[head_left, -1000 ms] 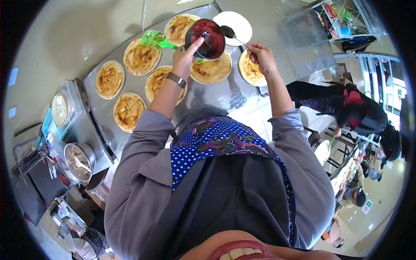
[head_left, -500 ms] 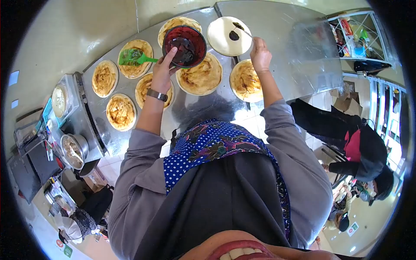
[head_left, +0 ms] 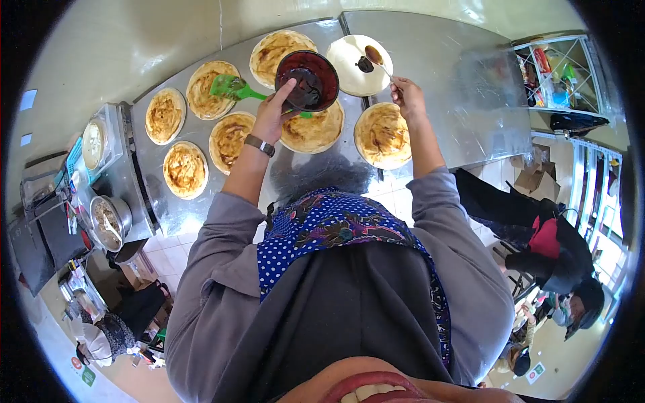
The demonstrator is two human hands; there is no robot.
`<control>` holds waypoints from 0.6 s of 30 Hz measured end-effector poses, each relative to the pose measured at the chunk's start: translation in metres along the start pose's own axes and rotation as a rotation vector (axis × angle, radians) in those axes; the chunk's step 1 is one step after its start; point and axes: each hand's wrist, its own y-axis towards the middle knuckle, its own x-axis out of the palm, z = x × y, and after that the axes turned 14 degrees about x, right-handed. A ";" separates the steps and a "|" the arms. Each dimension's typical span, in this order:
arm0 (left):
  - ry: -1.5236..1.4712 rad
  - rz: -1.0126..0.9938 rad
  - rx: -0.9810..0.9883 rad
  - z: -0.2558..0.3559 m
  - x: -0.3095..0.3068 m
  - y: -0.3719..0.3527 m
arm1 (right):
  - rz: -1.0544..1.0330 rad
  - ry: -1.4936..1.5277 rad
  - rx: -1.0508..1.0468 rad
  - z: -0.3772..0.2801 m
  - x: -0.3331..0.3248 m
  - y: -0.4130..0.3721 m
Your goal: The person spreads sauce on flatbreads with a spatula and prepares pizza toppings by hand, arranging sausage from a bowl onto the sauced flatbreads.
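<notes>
My left hand (head_left: 274, 117) grips a dark red bowl (head_left: 325, 70) with dark sauce in it, thumb over the rim. A green spatula (head_left: 230, 86) is held along with the bowl, its smeared blade sticking out to the left. Between the fingers of my right hand (head_left: 408, 101) is a metal spoon (head_left: 374, 56), its sauce-coated bowl above a pale round dough sheet (head_left: 347, 79). A dark dollop of sauce (head_left: 365, 64) sits on that sheet. Closest below my right hand lies a round dough sheet smeared with brown sauce (head_left: 383, 138).
Several more sauce-smeared rounds (head_left: 185, 170) lie on the steel table (head_left: 443, 87). At the left stand a metal mixing bowl (head_left: 123, 213) and a side counter. A shelf rack (head_left: 578, 101) is at the right. Other people are lower left and right.
The spoon has turned and now shows its sauce-coated bowl, just above the dollop. My left hand, with bowl and spatula, has shifted slightly right and down in view.
</notes>
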 end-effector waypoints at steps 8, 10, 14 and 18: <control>-0.004 -0.060 0.000 0.005 0.032 0.012 | 0.074 -0.051 -0.282 -0.018 0.017 -0.055; -0.010 -0.070 -0.003 0.008 0.034 0.013 | 0.206 -0.230 -0.547 -0.019 0.019 -0.057; -0.045 -0.068 0.019 0.019 0.032 0.005 | 0.651 -0.901 -1.082 0.008 0.007 -0.008; -0.061 -0.062 0.015 0.026 0.020 -0.004 | 0.731 -1.078 -0.813 0.020 0.002 0.029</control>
